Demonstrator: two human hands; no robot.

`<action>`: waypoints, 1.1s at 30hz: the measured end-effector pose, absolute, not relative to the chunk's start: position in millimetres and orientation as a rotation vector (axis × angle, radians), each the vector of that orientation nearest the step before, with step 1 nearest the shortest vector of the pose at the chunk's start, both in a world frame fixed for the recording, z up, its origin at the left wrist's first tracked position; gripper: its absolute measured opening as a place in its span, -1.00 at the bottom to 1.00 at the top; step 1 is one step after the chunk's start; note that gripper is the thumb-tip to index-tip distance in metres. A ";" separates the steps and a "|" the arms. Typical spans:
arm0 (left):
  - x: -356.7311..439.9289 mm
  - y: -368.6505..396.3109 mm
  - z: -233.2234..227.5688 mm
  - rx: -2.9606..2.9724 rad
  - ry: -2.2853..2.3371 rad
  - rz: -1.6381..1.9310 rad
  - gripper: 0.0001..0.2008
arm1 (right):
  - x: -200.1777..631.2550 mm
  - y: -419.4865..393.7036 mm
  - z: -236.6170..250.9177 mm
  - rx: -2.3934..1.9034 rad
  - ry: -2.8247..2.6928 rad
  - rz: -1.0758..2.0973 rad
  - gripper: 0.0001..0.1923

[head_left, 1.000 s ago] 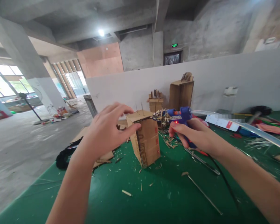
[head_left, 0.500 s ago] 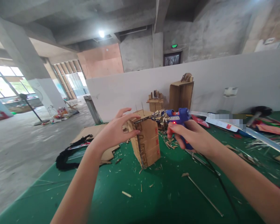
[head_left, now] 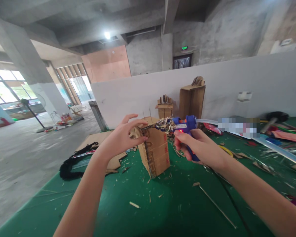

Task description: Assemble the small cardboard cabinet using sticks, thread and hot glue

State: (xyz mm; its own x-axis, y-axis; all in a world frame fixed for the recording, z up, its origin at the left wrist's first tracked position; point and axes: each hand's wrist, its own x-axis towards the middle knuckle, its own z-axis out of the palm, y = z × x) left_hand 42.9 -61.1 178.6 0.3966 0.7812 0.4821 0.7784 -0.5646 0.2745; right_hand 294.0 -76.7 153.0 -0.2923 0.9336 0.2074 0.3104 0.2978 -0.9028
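Observation:
My right hand (head_left: pixel 196 144) is wrapped round the handle of a blue hot glue gun (head_left: pixel 191 122), on which a small red light glows. A long clear glue stick (head_left: pixel 281 150) runs out of its back to the right. Bits of cardboard scrap cling round the front of the gun, and its tip is near the top edge of a brown cardboard box (head_left: pixel 158 153). With thumb and fingers my left hand (head_left: pixel 123 133) grips the box at its upper left corner. The box stands upright on the green table (head_left: pixel 113 210), and thin wires rise behind its top.
Behind stand a small cardboard piece (head_left: pixel 164 110) and a taller cardboard stand (head_left: pixel 191 98) against a white partition (head_left: pixel 133 95). A black fuzzy loop (head_left: pixel 66 168) lies left beside flat cardboard (head_left: pixel 115 163). A thin rod (head_left: pixel 218 205) and scattered scraps lie in front and right.
My right hand has moved the glue gun a little to the left along the box's top edge, and the glue stick came with it. My left hand and the box stay almost still.

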 end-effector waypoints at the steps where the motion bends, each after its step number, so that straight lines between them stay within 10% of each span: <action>1: 42.7 -60.6 177.9 2.622 1.455 0.919 -0.60 | 294.5 -76.1 153.0 -1.129 -1.776 0.994 -0.50; 33: 45.2 -61.4 177.2 2.611 1.511 0.948 -0.62 | 299.7 -73.8 157.4 -1.088 -1.800 0.913 -0.53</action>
State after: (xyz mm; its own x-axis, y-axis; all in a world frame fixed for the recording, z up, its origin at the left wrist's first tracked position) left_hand 45.2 -61.4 177.2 0.3635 0.7828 0.5050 0.7952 -0.5431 0.2695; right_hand 299.7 -73.8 157.4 -0.2866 0.9176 0.2754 0.3201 0.3626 -0.8752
